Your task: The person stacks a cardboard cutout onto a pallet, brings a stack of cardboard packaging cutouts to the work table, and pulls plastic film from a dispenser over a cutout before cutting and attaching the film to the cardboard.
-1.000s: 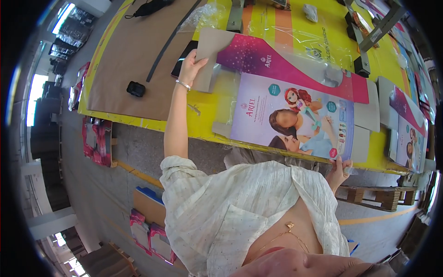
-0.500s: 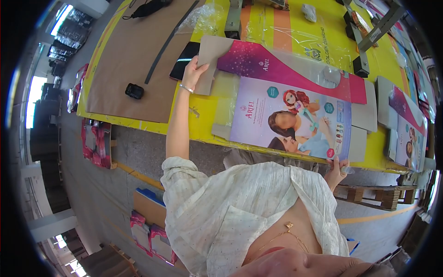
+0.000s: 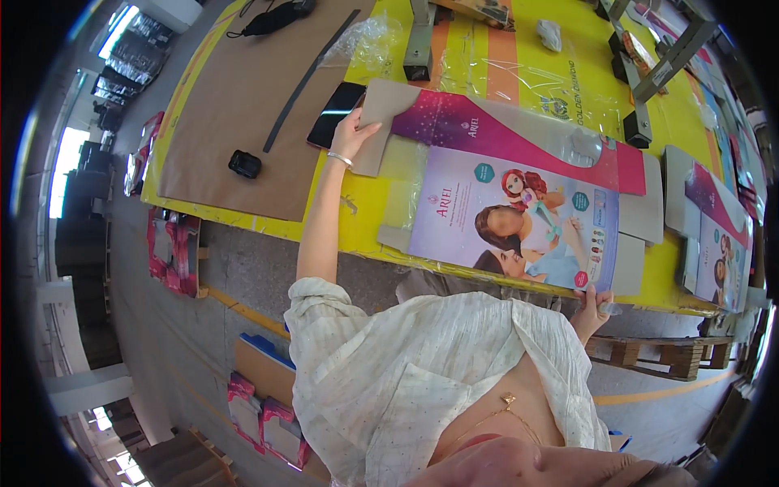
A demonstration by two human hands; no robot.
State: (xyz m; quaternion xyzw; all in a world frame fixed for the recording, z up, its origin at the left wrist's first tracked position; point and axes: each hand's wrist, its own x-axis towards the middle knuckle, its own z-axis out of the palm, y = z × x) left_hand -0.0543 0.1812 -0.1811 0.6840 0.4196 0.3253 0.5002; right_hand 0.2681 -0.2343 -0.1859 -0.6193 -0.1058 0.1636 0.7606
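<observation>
A flat, unfolded printed doll box [image 3: 495,219] with "Ariel" lettering lies on the yellow table, its pink and lilac panels facing up. At its far left corner, my left hand [image 3: 350,136] pinches a plain grey cardboard flap, with the thumb on top. My right hand [image 3: 591,313] is closed on the box's near edge, at the lower right; some fingers are hidden. Beside the right fingers shows a small translucent piece [image 3: 612,308] that I cannot identify. A black phone [image 3: 336,115] lies next to my left hand.
Brown paper [image 3: 219,130] covers the table's left part, with a small black device [image 3: 244,164] on it. Metal frame posts [image 3: 418,57] stand along the back. More printed boxes [image 3: 714,231] lie at the right. A wooden pallet [image 3: 665,355] sits beneath the table's right side.
The box has shifted slightly toward me, with both hands still on it. More of the phone shows beside the flap. The whole view has also moved a little.
</observation>
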